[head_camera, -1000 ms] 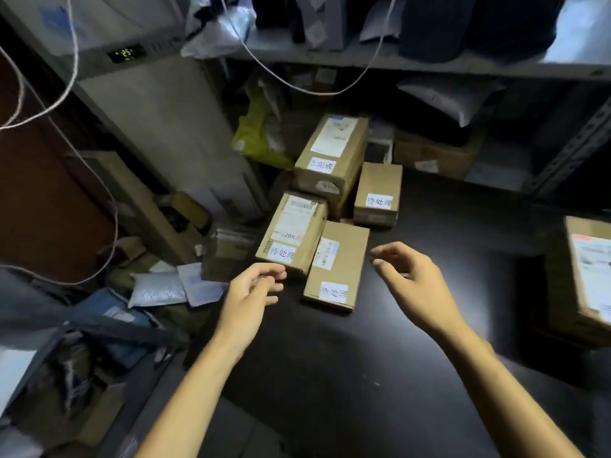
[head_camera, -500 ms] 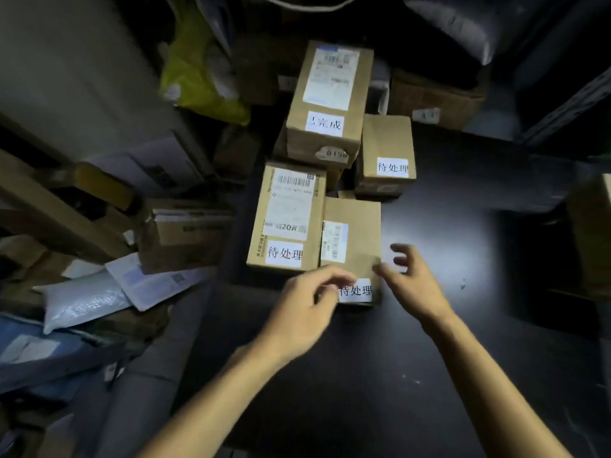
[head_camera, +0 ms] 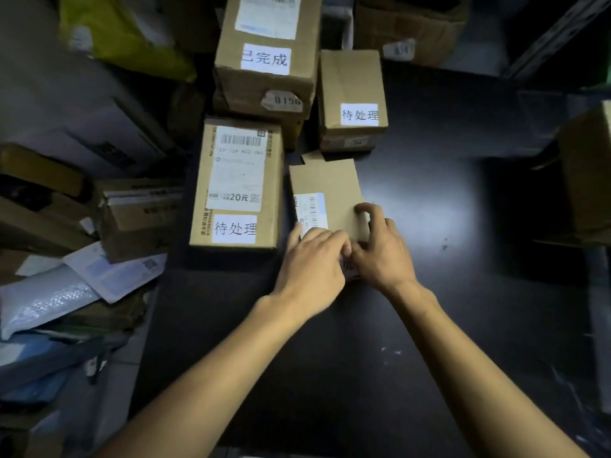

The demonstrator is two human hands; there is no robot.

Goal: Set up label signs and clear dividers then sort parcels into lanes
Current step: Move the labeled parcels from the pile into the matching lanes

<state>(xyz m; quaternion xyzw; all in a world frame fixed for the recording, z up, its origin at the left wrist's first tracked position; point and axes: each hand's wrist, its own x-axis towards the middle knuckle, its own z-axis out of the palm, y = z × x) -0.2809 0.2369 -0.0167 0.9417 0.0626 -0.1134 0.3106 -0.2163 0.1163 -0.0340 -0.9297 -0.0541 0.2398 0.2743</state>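
Matt cardboard parcel [head_camera: 325,183] on glossy dark table [head_camera: 429,200].

"已完成" on rear box [head_camera: 264,81]; "待处理" and "20元" on left box [head_camera: 236,183]; "待处理" on small right box [head_camera: 350,81].

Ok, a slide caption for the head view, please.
The left hand and right hand hold the near end of a small parcel on the dark table, beside a larger box labelled 待处理.
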